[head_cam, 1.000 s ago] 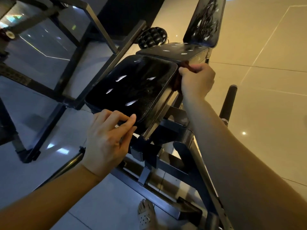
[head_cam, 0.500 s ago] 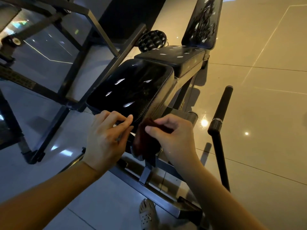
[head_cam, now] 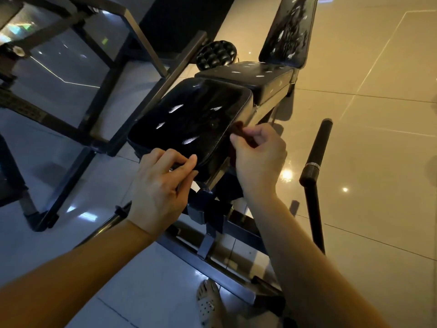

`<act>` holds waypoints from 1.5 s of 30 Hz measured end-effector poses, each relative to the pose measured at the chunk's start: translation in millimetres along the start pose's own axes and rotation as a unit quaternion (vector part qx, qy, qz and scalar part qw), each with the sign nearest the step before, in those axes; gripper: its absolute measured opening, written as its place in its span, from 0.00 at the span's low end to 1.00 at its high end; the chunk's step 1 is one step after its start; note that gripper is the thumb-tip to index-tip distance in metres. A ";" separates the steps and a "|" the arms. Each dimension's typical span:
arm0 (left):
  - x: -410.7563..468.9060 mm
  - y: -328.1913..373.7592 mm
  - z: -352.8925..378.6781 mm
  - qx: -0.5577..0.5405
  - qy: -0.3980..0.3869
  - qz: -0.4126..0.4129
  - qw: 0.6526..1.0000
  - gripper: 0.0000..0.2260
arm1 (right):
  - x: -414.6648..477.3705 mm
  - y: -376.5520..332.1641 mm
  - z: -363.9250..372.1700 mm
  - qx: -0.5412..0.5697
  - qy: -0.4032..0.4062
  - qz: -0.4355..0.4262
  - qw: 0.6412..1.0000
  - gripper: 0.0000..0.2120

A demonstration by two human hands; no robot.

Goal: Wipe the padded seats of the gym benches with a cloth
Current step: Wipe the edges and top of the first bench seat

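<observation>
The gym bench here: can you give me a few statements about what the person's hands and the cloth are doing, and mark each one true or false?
1. The right hand holds a dark reddish cloth against the right side edge of the near seat pad. True.
2. The left hand lies flat on the floor. False: it grips the near front edge of the seat pad.
3. The cloth is spread across the upright back pad. False: it is bunched in the right hand, down by the seat.
4. A sandalled foot shows on the tiled floor below the bench frame. True.
5. A dark bar with a padded grip stands right of the bench. True.
</observation>
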State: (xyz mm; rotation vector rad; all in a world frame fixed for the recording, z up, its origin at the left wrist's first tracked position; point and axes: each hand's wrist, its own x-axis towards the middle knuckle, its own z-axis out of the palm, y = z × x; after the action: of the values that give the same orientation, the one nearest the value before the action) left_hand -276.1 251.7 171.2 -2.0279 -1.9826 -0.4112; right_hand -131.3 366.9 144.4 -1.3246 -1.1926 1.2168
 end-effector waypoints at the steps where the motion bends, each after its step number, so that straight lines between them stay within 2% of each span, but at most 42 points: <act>1: -0.3 -0.4 -0.3 0.001 0.000 0.002 1.000 0.12 | -14.5 -0.6 -4.9 0.005 -0.021 -0.007 1.000 0.06; 4: -2.1 -2.0 -2.4 -0.011 -0.008 0.011 1.000 0.13 | -53.0 -7.5 -23.8 -0.005 -0.124 -0.023 0.992 0.06; 6: -1.5 -4.0 -4.7 -0.027 -0.013 0.018 0.999 0.13 | -60.5 -14.5 -34.6 -0.015 -0.157 -0.027 0.987 0.05; 7: -0.6 -5.3 -5.9 -0.034 -0.014 0.021 0.999 0.13 | -54.8 -15.7 -36.3 -0.010 -0.136 -0.020 0.991 0.05; 10: -1.4 -13.3 -10.2 -0.055 -0.023 0.036 0.998 0.13 | -16.2 -18.4 -24.5 -0.012 -0.001 0.016 1.000 0.09; 13: -5.5 -36.1 -17.8 -0.063 -0.011 0.066 0.996 0.12 | -18.1 -17.5 5.4 -0.070 0.050 0.000 0.996 0.07; 15: -7.3 -56.5 -22.6 -0.054 0.005 0.058 0.997 0.13 | -50.4 -17.7 17.2 -0.095 0.054 -0.026 0.994 0.06; 19: -10.3 -85.4 -24.0 -0.076 0.003 0.043 0.996 0.15 | -104.6 -20.7 5.2 -0.021 0.009 -0.010 1.000 0.08; 25: -6.9 -120.2 -19.7 -0.066 0.001 0.010 0.998 0.17 | -85.2 -17.5 15.8 -0.016 0.139 0.052 0.989 0.08; 27: -8.4 -127.4 -15.9 -0.057 -0.016 0.013 0.998 0.18 | -97.0 -19.1 35.9 -0.048 0.142 0.030 0.988 0.09; 32: -18.5 -131.0 -2.7 -0.082 -0.026 0.026 0.996 0.19 | -137.7 -18.1 42.4 -0.041 0.063 -0.015 0.997 0.09; 37: -21.1 -132.0 0.4 -0.075 -0.028 0.036 0.996 0.20 | -117.8 -6.3 48.7 -0.022 0.174 0.038 0.984 0.11; 40: -21.2 -128.9 -1.1 -0.069 -0.031 0.028 0.997 0.19 | -128.7 -4.5 64.1 -0.024 0.170 0.044 0.984 0.14; 45: -20.4 -130.6 -6.0 -0.072 -0.041 0.039 0.996 0.20 | -140.5 -2.0 60.3 -0.032 0.172 0.027 0.984 0.10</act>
State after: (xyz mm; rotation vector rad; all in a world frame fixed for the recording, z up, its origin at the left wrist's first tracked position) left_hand -407.2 233.6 168.5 -2.2350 -1.9649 -0.4730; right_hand -196.0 228.7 153.7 -1.5505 -0.9604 0.9435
